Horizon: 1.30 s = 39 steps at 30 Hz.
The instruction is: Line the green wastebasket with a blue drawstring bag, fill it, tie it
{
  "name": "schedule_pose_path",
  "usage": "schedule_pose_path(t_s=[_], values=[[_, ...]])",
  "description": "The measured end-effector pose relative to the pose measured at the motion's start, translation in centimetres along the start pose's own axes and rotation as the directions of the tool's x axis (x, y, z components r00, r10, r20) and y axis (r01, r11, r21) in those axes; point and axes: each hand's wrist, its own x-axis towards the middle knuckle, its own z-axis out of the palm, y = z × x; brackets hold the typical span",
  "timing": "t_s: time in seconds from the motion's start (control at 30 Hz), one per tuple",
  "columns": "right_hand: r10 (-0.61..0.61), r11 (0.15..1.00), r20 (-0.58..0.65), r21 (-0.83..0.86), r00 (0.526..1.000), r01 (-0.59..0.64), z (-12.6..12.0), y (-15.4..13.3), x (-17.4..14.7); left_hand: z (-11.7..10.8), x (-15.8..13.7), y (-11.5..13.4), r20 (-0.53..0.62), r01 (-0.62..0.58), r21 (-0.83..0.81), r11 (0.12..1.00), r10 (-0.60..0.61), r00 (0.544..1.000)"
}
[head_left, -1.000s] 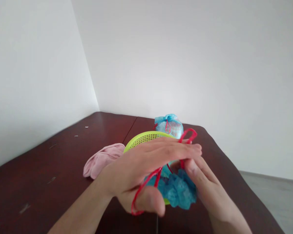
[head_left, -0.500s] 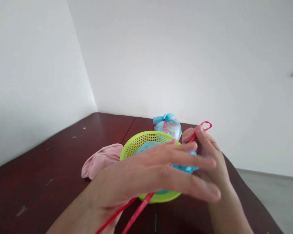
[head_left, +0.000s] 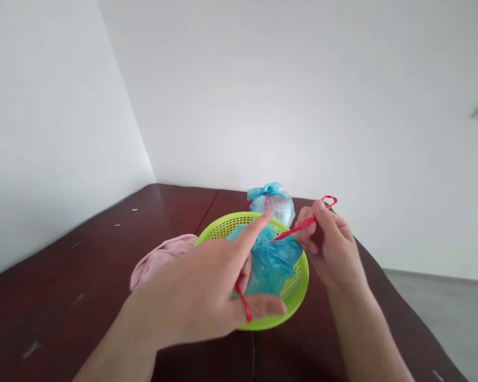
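Observation:
A thin blue plastic bag [head_left: 276,262] with a red drawstring lies in a yellow-green perforated basket [head_left: 302,276]; what the bag contains is hidden. My right hand [head_left: 329,244] pinches one red drawstring [head_left: 295,229] between thumb and fingertips, its loop sticking out above. That string runs taut down to the gathered bag mouth. Over the basket's left side, my left hand [head_left: 211,289] has its index finger and thumb stretched out. Its other fingers curl round another red drawstring [head_left: 244,303], whose end hangs by the thumb.
Behind the basket stands a tied blue bag [head_left: 281,204] with red strings. A pink cloth [head_left: 163,260] lies left of the basket, partly behind my left forearm. The dark red-brown table [head_left: 103,265] meets white walls at the back and left.
My left hand has drawn back left from in front of my right hand, uncovering the bag. The long red strings under my left wrist are out of sight; a short end shows by the thumb.

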Motion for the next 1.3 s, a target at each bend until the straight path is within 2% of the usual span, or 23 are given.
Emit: schedule_pose_path(t_s=[0.1,0.17,0.2,0.27,0.37,0.47,0.53,0.6,0.67,0.73,0.8,0.87,0.9,0.97,1.03,1.1,1.17,1.23,1.3], values=[[0.019,0.997,0.202,-0.073,0.979,-0.005,0.7,-1.8,-2.1,-0.9,1.2,0.0,-0.014,0.153,0.152,0.976,-0.153,0.988],[0.071,0.991,0.298,-0.128,0.952,-0.033,1.0,-2.6,-3.4,-1.1,1.9,-0.2,0.004,0.154,0.186,0.970,-0.158,0.987],[0.098,0.984,0.307,-0.174,0.946,-0.046,1.1,-2.9,-3.9,-1.2,2.1,-0.2,-0.002,0.142,0.177,0.974,-0.144,0.990],[0.148,0.949,0.262,-0.308,0.954,-0.063,1.4,-3.1,-4.5,-1.3,2.2,-0.2,-0.066,0.102,0.115,0.988,-0.094,0.993],[0.191,0.862,0.219,-0.504,0.957,-0.056,1.6,-2.5,-4.4,-1.3,2.0,0.1,-0.172,-0.030,0.022,0.999,0.033,0.985],[0.194,0.828,0.304,-0.561,0.933,0.011,1.4,-1.5,-4.0,-1.3,1.7,0.5,-0.156,-0.227,0.012,0.974,0.226,0.961],[0.154,0.844,0.332,-0.534,0.931,0.050,1.3,-1.0,-3.8,-1.5,1.6,0.7,-0.140,-0.350,0.011,0.937,0.348,0.927],[0.114,0.865,0.301,-0.499,0.947,0.055,1.3,-1.0,-3.7,-1.9,1.3,0.9,-0.174,-0.415,0.017,0.910,0.412,0.895],[0.053,0.875,0.237,-0.480,0.970,0.069,1.3,-1.3,-3.8,-2.3,1.0,0.9,-0.271,-0.410,0.037,0.911,0.404,0.874],[-0.057,0.853,0.215,-0.498,0.975,0.160,1.4,-1.8,-4.0,-2.5,0.5,0.8,-0.414,-0.362,0.023,0.932,0.339,0.845],[-0.208,0.769,0.265,-0.550,0.941,0.325,1.6,-2.1,-4.1,-2.7,0.3,0.6,-0.564,-0.322,-0.028,0.946,0.251,0.787],[-0.319,0.635,0.372,-0.599,0.872,0.488,1.6,-2.3,-4.2,-2.7,0.3,0.4,-0.657,-0.281,-0.052,0.958,0.179,0.733],[-0.352,0.570,0.426,-0.609,0.833,0.552,1.7,-2.4,-4.2,-2.6,0.4,0.3,-0.670,-0.242,-0.036,0.970,0.157,0.726],[-0.385,0.487,0.517,-0.589,0.764,0.644,1.8,-2.4,-4.3,-2.6,0.8,0.1,-0.631,-0.127,0.021,0.992,0.112,0.768],[-0.390,0.469,0.571,-0.552,0.723,0.689,2.1,-2.6,-4.7,-2.5,1.3,-0.2,-0.537,-0.040,0.063,0.997,0.068,0.841],[-0.362,0.502,0.594,-0.525,0.718,0.687,2.4,-2.9,-5.2,-2.4,1.6,-0.5,-0.422,-0.033,0.029,0.999,0.042,0.906],[-0.306,0.551,0.602,-0.520,0.738,0.653,2.5,-3.2,-5.7,-2.4,1.6,-0.8,-0.313,-0.027,-0.058,0.998,0.007,0.950],[-0.269,0.570,0.614,-0.520,0.742,0.637,2.4,-3.4,-5.9,-2.3,1.5,-1.1,-0.248,-0.008,-0.114,0.993,-0.021,0.968],[-0.272,0.543,0.636,-0.518,0.722,0.661,2.1,-3.3,-5.7,-2.4,1.3,-1.4,-0.256,-0.008,-0.111,0.994,-0.021,0.966]])
